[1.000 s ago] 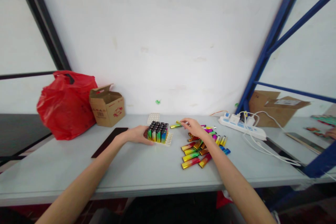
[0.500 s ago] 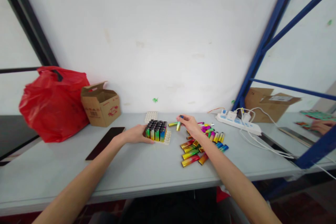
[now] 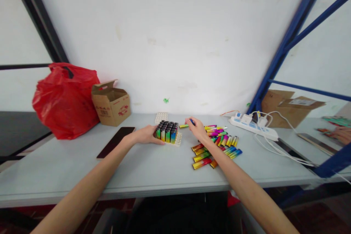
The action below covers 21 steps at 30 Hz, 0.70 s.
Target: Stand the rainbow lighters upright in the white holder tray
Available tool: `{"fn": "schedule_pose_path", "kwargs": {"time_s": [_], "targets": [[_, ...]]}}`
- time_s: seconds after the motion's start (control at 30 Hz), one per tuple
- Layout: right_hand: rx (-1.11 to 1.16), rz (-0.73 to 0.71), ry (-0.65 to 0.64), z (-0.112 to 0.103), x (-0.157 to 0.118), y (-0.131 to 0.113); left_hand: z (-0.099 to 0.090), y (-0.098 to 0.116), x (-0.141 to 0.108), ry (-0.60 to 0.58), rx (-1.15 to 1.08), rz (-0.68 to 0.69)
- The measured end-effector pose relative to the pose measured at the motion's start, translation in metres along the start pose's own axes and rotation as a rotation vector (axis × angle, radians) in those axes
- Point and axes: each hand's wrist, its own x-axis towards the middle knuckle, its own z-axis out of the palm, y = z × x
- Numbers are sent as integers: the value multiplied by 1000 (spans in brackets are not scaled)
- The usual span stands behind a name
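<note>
- Left hand (image 3: 145, 135) is cupped against the left side of the white tray (image 3: 178, 141), fingers curled round the block of upright lighters (image 3: 166, 131) standing in it. Bracing it more than gripping, I'd say.
- Right hand (image 3: 196, 128) is pinched shut on a single lighter (image 3: 192, 121), only the blue tip poking out, held just right of the tray and a bit above the counter (image 3: 82, 175).
- The tray looks mostly full; the empty sockets I can see run along its near right edge.
- Loose pile of lighters (image 3: 216, 146) lies on the counter right of the tray, under and past the right wrist. A yellow-green lighter (image 3: 183, 126) lies on its own between tray and pile.
- A second empty tray (image 3: 161, 117) sits just behind the full one, towards the wall.
- What could go wrong, my guess: the packed lighters are tall and narrow, so a sideways knock from the incoming one could topple a row if the left hand eases off.
- The right forearm hangs low over the pile, so a careless sweep could scatter some towards the near edge.
- Also around: red bag (image 3: 65, 98), cardboard box (image 3: 111, 103) and a dark phone (image 3: 115, 142) on the left, power strip (image 3: 253, 127) on the right, another person's hand (image 3: 342, 134) at the far right.
</note>
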Motion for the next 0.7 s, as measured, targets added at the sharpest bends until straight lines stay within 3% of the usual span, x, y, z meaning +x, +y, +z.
{"fn": "schedule_pose_path", "kwargs": {"time_s": [0.13, 0.3, 0.57, 0.7], "targets": [[-193, -57, 97, 3, 0, 2, -1, 2, 0, -14, 15, 13], [-205, -53, -9, 6, -2, 1, -1, 3, 0, -11, 21, 17], [-45, -94, -196, -2, -5, 1, -1, 6, -2, -25, -84, 29], [-216, -225, -156, -4, -6, -1, -2, 7, -3, -27, -62, 19]]}}
